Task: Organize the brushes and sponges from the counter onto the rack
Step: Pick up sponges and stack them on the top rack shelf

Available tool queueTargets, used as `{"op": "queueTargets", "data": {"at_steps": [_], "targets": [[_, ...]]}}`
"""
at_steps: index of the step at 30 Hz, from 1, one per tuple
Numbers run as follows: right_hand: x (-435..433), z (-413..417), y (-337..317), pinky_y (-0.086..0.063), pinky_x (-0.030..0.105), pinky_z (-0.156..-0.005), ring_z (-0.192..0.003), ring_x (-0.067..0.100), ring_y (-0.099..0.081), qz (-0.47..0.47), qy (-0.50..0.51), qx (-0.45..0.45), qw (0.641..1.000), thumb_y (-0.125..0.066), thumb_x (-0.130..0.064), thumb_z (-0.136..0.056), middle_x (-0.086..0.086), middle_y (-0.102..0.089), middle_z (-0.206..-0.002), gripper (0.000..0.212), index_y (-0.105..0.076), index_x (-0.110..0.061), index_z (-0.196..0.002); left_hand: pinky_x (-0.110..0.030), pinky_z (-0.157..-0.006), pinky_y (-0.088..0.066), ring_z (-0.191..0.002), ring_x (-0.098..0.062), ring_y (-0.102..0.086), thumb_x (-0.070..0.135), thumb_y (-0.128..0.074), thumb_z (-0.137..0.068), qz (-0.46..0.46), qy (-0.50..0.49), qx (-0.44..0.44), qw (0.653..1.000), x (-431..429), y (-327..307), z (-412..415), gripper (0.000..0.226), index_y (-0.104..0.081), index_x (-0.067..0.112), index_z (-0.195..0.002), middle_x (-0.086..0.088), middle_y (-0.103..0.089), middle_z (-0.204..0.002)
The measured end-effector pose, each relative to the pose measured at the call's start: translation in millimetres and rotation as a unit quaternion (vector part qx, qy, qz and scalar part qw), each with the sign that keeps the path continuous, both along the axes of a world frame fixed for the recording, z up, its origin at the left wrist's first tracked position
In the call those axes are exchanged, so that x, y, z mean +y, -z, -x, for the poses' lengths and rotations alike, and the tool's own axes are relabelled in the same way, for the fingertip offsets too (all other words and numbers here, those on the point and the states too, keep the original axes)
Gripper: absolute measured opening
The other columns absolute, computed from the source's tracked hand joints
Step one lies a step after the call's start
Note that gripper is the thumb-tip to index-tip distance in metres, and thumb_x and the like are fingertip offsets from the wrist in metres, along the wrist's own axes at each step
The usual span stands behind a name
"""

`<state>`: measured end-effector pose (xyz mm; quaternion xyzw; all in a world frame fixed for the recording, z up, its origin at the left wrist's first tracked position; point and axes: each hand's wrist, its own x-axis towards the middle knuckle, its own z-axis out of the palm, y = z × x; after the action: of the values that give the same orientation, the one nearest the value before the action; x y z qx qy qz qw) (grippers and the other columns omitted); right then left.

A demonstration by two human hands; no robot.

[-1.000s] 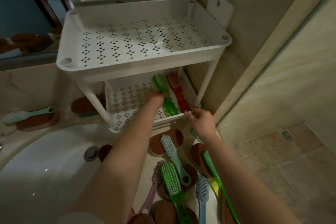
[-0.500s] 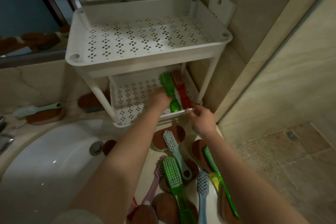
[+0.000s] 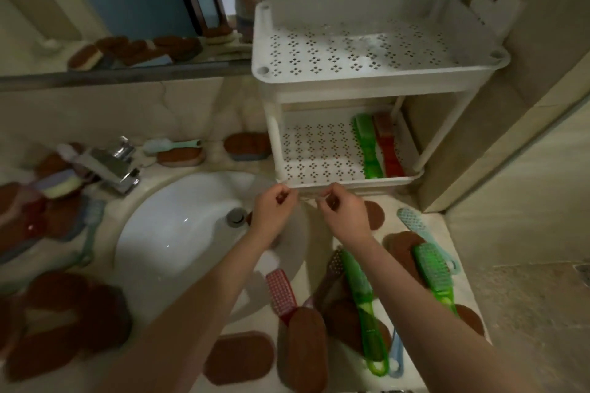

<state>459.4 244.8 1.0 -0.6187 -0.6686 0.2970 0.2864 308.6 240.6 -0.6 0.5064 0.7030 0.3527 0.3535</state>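
Rack [image 3: 380, 73]: white, with two perforated shelves, at the table's [image 3: 453, 233] back right corner against the wall. The upper shelf shows nothing on it.
Stowed: green brush [image 3: 367, 143] and red brush [image 3: 388, 150] lie touching along the lower shelf's right edge, handles toward the front. Packing them to one side probably leaves room for more.
Left hand [image 3: 274, 207]: just before the lower shelf's front left corner, fingers curled. I cannot tell whether its grip is clamped on the lip or closed on nothing.
Right hand [image 3: 341, 214]: just beside the left, at the shelf's front edge, fingers curled likewise. Its grip is just as unclear.
Why there: two hands at the lip suggest steadying or nudging the rack, or a pause between picks.
To stow: loose brushes [image 3: 435, 274] in green, red and pale blue, and brown sponges [image 3: 239, 357], lie crowded on the table's right end before the rack. More sponges lie along the back and left edges.
Sink [image 3: 178, 233]: mid-table, with the tap [image 3: 111, 166] behind it.
Progress: early, since two pieces are shelved and most are on the table.
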Motion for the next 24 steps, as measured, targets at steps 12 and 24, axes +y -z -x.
{"op": "queueTargets", "data": {"at_steps": [12,24], "targets": [[19,143,99,-0.044,0.035,-0.094,-0.112,0.029,-0.057,0.223,-0.168,-0.211,0.937,-0.054,-0.033,-0.088,0.012,-0.060,-0.122,0.044,-0.051,-0.010,-0.125,-0.029,-0.088,-0.042,-0.110,-0.026,-0.055,0.025,-0.066,-0.085,0.167,-0.043,0.060,0.983,-3,51,163,0.039,-0.056,0.005,-0.117,-0.011,-0.058,-0.121],[40,188,153,-0.042,0.044,-0.101,-0.129,0.033,-0.039,0.303,-0.038,-0.298,0.905,-0.072,-0.035,-0.076,0.013,-0.035,-0.140,0.086,-0.023,-0.011,-0.143,-0.033,-0.107,-0.030,-0.130,-0.031,-0.034,0.034,-0.071,-0.078,0.022,0.117,0.226,0.967,102,37,178,0.062,-0.047,0.014,-0.132,-0.014,-0.039,-0.138]]}}
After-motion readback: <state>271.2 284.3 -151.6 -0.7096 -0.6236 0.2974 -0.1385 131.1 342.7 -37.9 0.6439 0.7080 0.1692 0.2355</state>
